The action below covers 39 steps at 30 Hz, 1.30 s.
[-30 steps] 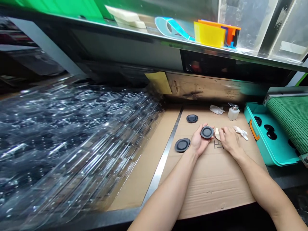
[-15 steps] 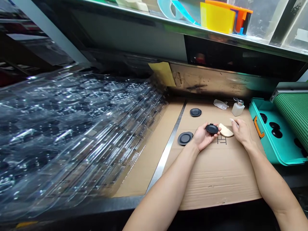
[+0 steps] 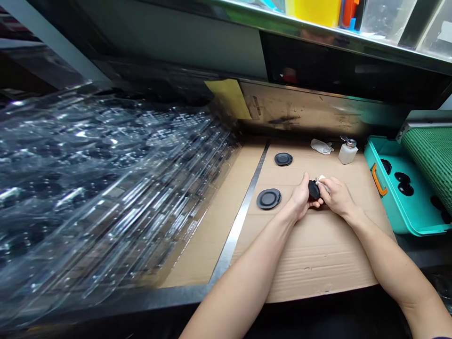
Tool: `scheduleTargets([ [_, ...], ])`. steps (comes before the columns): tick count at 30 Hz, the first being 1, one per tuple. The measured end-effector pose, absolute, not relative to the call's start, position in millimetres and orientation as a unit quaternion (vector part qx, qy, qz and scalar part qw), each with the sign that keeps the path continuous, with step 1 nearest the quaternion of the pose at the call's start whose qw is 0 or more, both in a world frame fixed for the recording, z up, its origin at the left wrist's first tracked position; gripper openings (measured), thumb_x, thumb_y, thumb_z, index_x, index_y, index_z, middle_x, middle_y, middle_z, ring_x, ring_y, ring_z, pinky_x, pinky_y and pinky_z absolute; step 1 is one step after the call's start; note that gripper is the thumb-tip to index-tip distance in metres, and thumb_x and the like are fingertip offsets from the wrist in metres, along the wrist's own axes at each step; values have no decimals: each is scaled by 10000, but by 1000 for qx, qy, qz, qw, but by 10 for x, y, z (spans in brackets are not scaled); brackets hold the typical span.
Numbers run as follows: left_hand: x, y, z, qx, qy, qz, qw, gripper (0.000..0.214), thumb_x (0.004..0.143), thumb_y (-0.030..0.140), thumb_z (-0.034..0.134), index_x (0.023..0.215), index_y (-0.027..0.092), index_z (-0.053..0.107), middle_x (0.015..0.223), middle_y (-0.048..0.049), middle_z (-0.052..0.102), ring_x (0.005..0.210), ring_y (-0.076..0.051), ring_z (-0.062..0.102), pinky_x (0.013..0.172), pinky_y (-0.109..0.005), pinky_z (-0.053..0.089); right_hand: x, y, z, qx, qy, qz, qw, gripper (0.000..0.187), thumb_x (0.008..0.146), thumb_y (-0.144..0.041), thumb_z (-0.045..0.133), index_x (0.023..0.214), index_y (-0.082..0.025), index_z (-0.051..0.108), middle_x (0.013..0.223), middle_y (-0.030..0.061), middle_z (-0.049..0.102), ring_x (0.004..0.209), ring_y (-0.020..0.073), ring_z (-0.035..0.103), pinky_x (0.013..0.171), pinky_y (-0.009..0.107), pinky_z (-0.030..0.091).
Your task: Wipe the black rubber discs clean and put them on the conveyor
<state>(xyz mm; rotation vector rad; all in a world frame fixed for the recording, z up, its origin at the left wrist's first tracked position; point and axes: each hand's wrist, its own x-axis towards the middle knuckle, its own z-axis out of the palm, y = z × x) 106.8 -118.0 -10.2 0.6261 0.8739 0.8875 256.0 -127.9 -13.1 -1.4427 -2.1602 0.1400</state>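
My left hand (image 3: 301, 198) grips a small round black case (image 3: 314, 190), tilted up on its edge, with the thumb raised beside it. Pinched in my right hand (image 3: 338, 197) is a small piece of white wipe (image 3: 320, 185), pressed against the case's upper right edge. The right hand covers most of what lies behind it, including the cream-coloured pad. Two more round black cases lie flat on the cardboard left of my hands: one farther off (image 3: 283, 159), one nearer (image 3: 269, 198).
A white bottle with a metal lid (image 3: 348, 151) and a crumpled tissue (image 3: 321, 146) stand at the back. To the right is a teal bin (image 3: 399, 216) with several black parts, beside a green conveyor belt (image 3: 429, 150). Stacked clear plastic trays (image 3: 106, 188) fill the left side.
My right hand has moved left to the black case and now touches it with the wipe. The case has been tilted from nearly level to upright. The view has shifted slightly.
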Motion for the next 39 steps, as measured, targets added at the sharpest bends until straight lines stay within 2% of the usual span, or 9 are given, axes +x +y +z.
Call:
scheduleTargets([
  [4, 1120, -1177, -219, 361, 450, 410, 706, 696, 997, 695, 311, 799, 119, 648, 506, -60, 606, 385, -152, 563, 351, -227, 414, 2546, -1325, -49, -576, -793, 9, 198, 231, 1028, -343, 486, 1079, -255, 693, 1005, 38, 705, 822, 178, 628, 643, 278, 364],
  [9, 1103, -1185, -268, 450, 474, 383, 653, 782, 947, 782, 287, 689, 132, 638, 527, -79, 630, 351, -135, 533, 350, -233, 378, 2599, -1344, 39, -563, -809, -15, 169, 249, 1025, -320, 471, 939, -241, 691, 953, 35, 698, 846, 176, 605, 629, 282, 298],
  [16, 1073, -1227, -155, 513, 498, 332, 615, 785, 959, 742, 285, 632, 126, 645, 586, -91, 652, 346, -114, 509, 323, -226, 321, 2625, -1343, 72, -524, -834, -37, 169, 246, 1006, -272, 479, 882, -213, 684, 916, 47, 706, 829, 178, 599, 684, 294, 327],
  [22, 1096, -1294, -189, 512, 492, 340, 617, 745, 943, 753, 338, 704, 123, 656, 563, -79, 642, 332, -106, 474, 310, -213, 292, 2655, -1335, 124, -569, -816, 6, 101, 176, 943, -249, 566, 856, -208, 712, 922, 59, 726, 799, 188, 618, 646, 295, 319],
  [24, 1111, -1291, -198, 481, 493, 363, 627, 733, 940, 758, 349, 770, 120, 667, 568, -74, 649, 342, -111, 488, 318, -212, 310, 2728, -1318, 156, -566, -812, 25, 138, 201, 953, -274, 565, 834, -217, 716, 885, 47, 720, 768, 177, 611, 646, 287, 333],
  [28, 1125, -1228, -191, 395, 486, 406, 665, 726, 957, 749, 312, 847, 120, 657, 585, -71, 659, 363, -118, 513, 338, -220, 344, 2862, -1257, 175, -562, -769, 35, 303, 257, 994, -337, 519, 910, -208, 725, 881, 55, 718, 805, 180, 625, 721, 281, 408],
  [30, 1117, -1195, -195, 378, 476, 406, 682, 720, 968, 735, 296, 843, 120, 649, 596, -78, 667, 367, -122, 518, 339, -226, 349, 2862, -1236, 140, -551, -763, 63, 333, 247, 991, -346, 529, 923, -206, 720, 888, 54, 723, 811, 180, 633, 737, 281, 426],
  [34, 1099, -1175, -238, 409, 474, 398, 670, 769, 952, 765, 280, 793, 116, 661, 610, -97, 680, 369, -131, 542, 341, -236, 370, 2739, -1261, 25, -517, -796, 96, 301, 204, 987, -350, 542, 938, -234, 703, 903, 25, 709, 818, 164, 633, 740, 267, 423],
  [39, 1100, -1199, -241, 456, 490, 379, 639, 788, 953, 760, 268, 702, 122, 657, 595, -109, 679, 364, -135, 553, 346, -233, 375, 2636, -1312, -24, -529, -815, 22, 236, 170, 982, -293, 513, 916, -239, 661, 912, 18, 690, 821, 166, 611, 680, 274, 360],
])
